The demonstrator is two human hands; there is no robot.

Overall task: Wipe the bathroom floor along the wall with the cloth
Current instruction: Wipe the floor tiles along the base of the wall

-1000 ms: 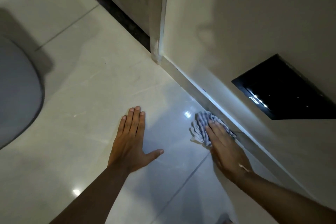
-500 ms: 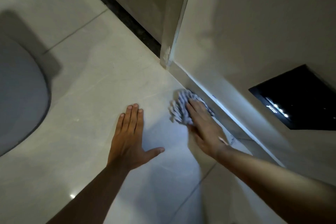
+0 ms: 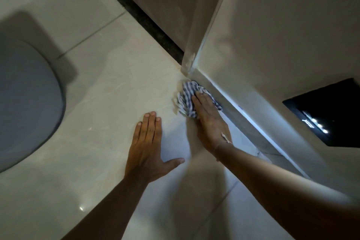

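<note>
A crumpled blue-and-white striped cloth (image 3: 187, 95) lies on the glossy pale floor tiles (image 3: 109, 103), right against the base of the wall (image 3: 263, 48) and close to the door-frame corner (image 3: 190, 62). My right hand (image 3: 209, 121) presses flat on the cloth, its fingers covering the near part of it. My left hand (image 3: 148, 146) rests flat on the floor to the left of the cloth, fingers together and thumb spread, holding nothing.
A rounded grey toilet lid (image 3: 25, 99) fills the left side. A dark threshold strip (image 3: 140, 17) runs under the door at the back. A black recessed panel (image 3: 329, 111) with small lights sits low in the wall on the right.
My right hand has pushed the cloth forward along the wall, from near the black panel up to the door-frame corner. My left hand has stayed planted on the floor.
</note>
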